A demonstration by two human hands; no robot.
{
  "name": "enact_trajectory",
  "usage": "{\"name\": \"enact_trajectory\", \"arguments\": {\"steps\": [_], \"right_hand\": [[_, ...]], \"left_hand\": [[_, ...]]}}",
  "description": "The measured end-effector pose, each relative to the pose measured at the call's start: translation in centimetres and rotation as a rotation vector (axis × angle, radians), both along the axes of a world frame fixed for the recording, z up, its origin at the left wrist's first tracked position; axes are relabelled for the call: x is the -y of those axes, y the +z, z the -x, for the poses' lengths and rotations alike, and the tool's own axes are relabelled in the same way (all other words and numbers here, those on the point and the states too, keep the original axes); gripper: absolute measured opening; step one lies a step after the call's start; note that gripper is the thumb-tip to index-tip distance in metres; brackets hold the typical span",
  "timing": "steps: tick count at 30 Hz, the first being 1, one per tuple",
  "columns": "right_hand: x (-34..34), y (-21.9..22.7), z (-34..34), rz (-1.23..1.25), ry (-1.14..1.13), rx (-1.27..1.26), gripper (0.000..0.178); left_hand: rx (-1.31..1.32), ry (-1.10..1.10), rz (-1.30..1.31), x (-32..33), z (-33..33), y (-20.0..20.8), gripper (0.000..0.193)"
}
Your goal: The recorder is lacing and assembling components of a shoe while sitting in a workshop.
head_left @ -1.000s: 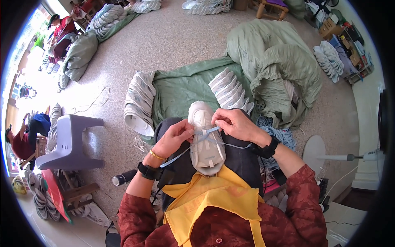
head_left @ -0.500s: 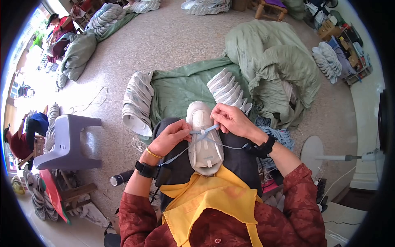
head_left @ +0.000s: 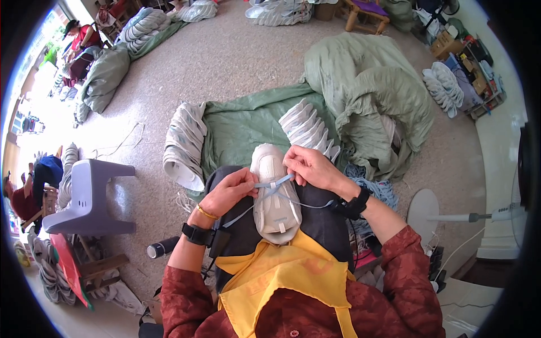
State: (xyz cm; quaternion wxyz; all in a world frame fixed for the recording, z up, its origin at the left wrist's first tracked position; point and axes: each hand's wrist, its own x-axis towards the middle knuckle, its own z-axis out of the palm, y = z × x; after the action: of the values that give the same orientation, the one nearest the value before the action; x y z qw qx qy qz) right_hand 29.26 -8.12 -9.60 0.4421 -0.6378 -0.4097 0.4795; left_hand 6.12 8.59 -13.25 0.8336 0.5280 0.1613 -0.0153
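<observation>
Because the lap gives it a firm bed, one white shoe (head_left: pixel 279 218) lies across the dark trousers (head_left: pixel 325 231), sole down, toe pointing away from the wearer and heel against the yellow apron (head_left: pixel 282 276). That direction probably leaves the throat facing up, within easy reach of both hands. The left hand (head_left: pixel 232 188) is closed narrowly, thumb and fingers pinching the pale blue lace (head_left: pixel 283 179) at the shoe's left edge; the right hand (head_left: pixel 315 169) pinches it on the right, so the stretch between them crosses above the tongue, seemingly kept taut. Loose lengths trail down either side.

Counting outward, two rows of nested shoes (head_left: pixel 307 129) stand by the lap, one on the green sheet (head_left: pixel 242 135), the other along its left edge; they overlap too much to number singly. Stacking probably saves room and keeps them handy. One big sack (head_left: pixel 389 90) slumps beyond, one heap of blue laces (head_left: pixel 378 194) lies right of the knees, and one plastic chair (head_left: pixel 90 197) stands left. Two other people sit farther left.
</observation>
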Motion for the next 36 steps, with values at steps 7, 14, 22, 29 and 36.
{"name": "enact_trajectory", "arguments": {"steps": [7, 14, 22, 29, 36], "right_hand": [[-0.1, -0.7, -0.4, -0.032, 0.001, -0.015, 0.021], [0.5, -0.6, -0.1, -0.106, -0.041, -0.083, 0.017], [6.2, 3.2, 3.0, -0.023, 0.024, 0.377, 0.018], [8.0, 3.7, 4.4, -0.113, -0.024, 0.418, 0.013], [9.8, 4.1, 4.4, -0.086, -0.081, 0.443, 0.008]], "left_hand": [[-0.005, 0.034, 0.109, 0.4, -0.2, 0.5, 0.009], [0.033, 0.06, -0.212, 1.8, -0.5, 1.3, 0.021], [0.036, 0.298, -0.33, 3.2, -0.8, 0.2, 0.012], [0.043, 0.417, -0.409, 4.2, -0.9, 0.2, 0.01], [0.085, 0.433, -0.41, 4.8, -1.1, 0.2, 0.013]]}}
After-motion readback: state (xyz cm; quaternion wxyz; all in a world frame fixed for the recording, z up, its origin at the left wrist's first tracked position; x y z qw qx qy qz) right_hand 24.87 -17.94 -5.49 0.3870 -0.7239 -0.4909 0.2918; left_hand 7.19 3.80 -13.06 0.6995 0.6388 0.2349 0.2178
